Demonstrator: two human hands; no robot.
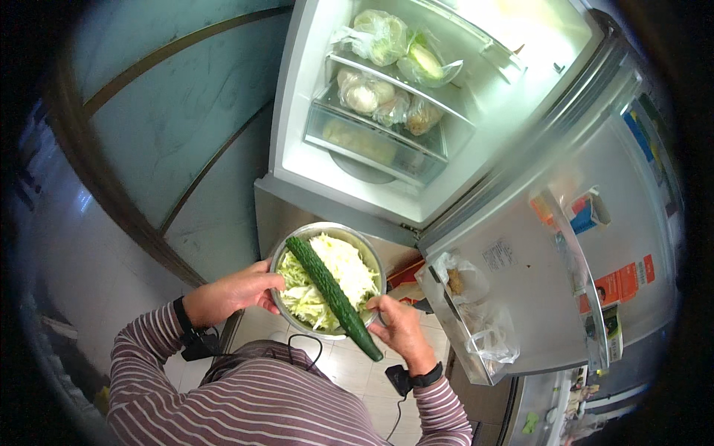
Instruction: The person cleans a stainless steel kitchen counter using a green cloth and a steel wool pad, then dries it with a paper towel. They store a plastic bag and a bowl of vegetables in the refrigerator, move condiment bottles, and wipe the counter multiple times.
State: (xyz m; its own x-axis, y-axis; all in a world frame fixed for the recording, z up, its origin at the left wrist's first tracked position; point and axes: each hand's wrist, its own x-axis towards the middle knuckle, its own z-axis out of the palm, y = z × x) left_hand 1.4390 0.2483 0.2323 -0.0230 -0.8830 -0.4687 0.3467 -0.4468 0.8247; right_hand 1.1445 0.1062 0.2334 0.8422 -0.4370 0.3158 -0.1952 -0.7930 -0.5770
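A round metal bowl [377,262] is held in front of my body, filled with shredded cabbage [346,262]. One long dark green cucumber [333,295] lies diagonally across the top, its lower end jutting past the rim. My left hand [248,292] grips the bowl's left rim, thumb over the edge and fingers beneath. On the lower right side, my right hand [399,329] is closed on the rim close to the cucumber; some of its fingertips are hidden.
Ahead stands an open refrigerator [301,139] with bagged vegetables [379,36] on its shelves and a clear drawer [374,142]. Its open door [519,290] reaches along the right, holding bags and cartons in its bins. A panelled glass partition [184,111] rises at the left.
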